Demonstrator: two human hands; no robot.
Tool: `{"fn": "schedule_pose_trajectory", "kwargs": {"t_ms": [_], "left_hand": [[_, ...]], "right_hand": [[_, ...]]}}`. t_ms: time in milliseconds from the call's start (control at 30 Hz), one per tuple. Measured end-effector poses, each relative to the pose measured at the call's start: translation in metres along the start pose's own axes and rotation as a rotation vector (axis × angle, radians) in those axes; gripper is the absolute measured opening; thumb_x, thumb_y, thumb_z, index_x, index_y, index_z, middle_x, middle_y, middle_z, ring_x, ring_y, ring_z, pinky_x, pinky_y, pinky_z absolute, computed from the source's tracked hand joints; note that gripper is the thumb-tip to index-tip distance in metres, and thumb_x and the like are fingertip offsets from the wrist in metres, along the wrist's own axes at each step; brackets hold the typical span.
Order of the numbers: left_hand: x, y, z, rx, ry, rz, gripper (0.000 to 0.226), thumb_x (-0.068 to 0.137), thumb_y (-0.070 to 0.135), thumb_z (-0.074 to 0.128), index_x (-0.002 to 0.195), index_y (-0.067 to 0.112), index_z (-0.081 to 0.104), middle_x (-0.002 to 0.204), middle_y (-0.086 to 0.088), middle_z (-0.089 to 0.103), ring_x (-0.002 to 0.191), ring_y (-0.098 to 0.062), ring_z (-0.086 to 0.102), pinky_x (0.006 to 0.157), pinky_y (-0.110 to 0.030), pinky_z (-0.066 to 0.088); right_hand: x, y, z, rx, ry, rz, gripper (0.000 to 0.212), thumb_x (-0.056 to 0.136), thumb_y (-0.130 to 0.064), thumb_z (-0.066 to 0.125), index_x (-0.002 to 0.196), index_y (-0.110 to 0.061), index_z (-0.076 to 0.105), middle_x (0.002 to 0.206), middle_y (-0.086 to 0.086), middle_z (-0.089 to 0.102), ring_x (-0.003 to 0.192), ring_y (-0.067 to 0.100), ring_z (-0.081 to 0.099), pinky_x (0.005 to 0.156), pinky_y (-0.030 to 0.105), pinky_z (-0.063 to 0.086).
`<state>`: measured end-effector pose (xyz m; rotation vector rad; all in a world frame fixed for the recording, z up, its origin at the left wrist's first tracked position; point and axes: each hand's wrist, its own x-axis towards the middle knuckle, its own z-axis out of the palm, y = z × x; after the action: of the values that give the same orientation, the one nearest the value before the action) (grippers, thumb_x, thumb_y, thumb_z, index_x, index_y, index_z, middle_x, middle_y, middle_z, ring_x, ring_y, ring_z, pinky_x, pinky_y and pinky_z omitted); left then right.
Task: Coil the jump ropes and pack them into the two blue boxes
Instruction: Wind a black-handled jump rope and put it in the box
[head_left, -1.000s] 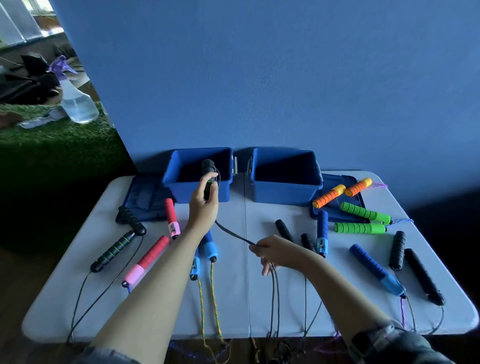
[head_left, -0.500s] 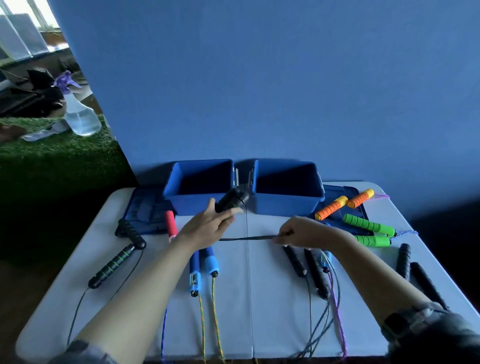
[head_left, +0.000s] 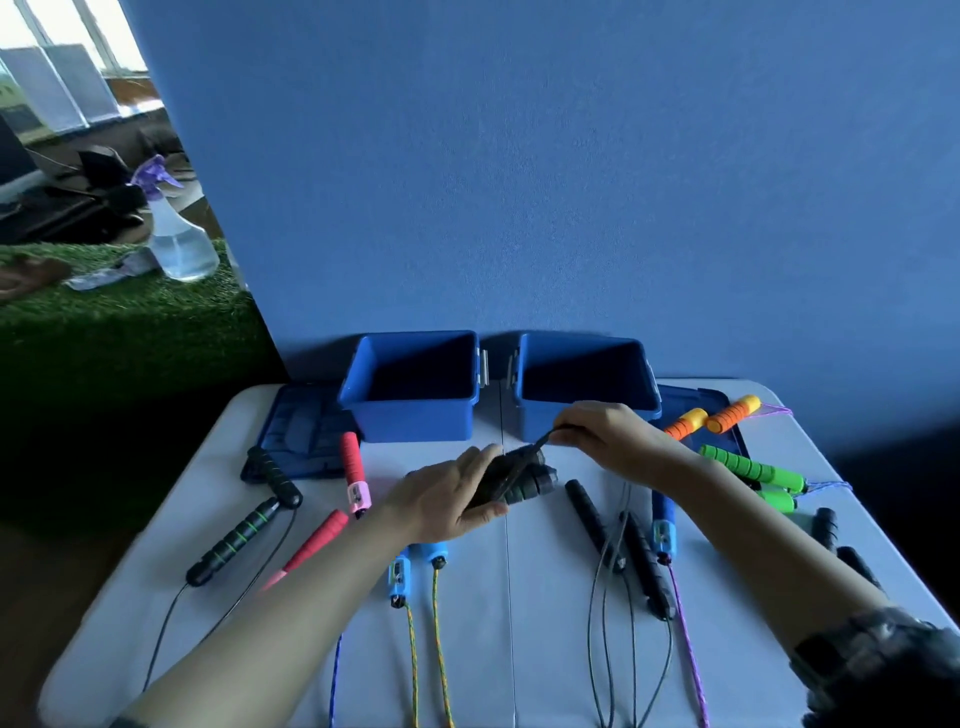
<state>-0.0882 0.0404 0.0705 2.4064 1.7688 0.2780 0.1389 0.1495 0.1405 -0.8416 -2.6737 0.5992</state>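
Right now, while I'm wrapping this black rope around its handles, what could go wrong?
The cord pinched by your right hand could slip, loosening the wrap on the black handles your left hand grips. Its trailing end may also snag the other black ropes lying beneath your right forearm.

No readable text, label, brand, number or sign anywhere; small panels on the rope handles too blurred.
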Motion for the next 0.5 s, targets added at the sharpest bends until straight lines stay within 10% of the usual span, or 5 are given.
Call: {"fn": "schedule_pose_trajectory", "kwargs": {"t_ms": [200, 300, 500], "left_hand": [[-0.023, 0.054, -0.027, 0.009, 0.035, 0.071, 0.083, 0.095, 0.046, 0.048, 0.15, 0.005, 0.0, 0.111, -0.012, 0.063, 0.076, -0.01, 0.043, 0.058, -0.019, 0.031], [-0.032, 0.068, -0.042, 0.164, 0.152, 0.125, 0.071, 0.075, 0.042, 0.07, 0.129, -0.002, 0.056, 0.084, 0.009, 0.065, 0.071, -0.006, 0.008, 0.064, 0.012, 0.015], [-0.036, 0.063, -0.03, -0.268, 0.268, 0.002, 0.055, 0.096, 0.021, 0.052, 0.147, 0.017, 0.033, 0.103, 0.001, 0.048, 0.08, 0.024, 0.038, 0.065, 0.003, 0.031]], "right_hand": [[0.007, -0.002, 0.001, 0.145, -0.118, 0.106, 0.02, 0.091, -0.024, 0.06, 0.104, -0.012, 0.071, 0.093, -0.005, 0.065, 0.09, 0.009, 0.059, 0.082, 0.018, 0.045], [0.005, 0.003, 0.006, 0.225, -0.223, 0.211, 0.021, 0.091, -0.025, 0.06, 0.108, -0.021, 0.071, 0.094, -0.016, 0.066, 0.09, -0.003, 0.061, 0.083, 0.012, 0.044], [-0.017, -0.001, 0.038, 0.321, -0.233, 0.402, 0.021, 0.09, 0.007, 0.05, 0.106, 0.004, 0.063, 0.072, -0.001, 0.058, 0.059, 0.005, 0.062, 0.053, 0.008, 0.041]]}}
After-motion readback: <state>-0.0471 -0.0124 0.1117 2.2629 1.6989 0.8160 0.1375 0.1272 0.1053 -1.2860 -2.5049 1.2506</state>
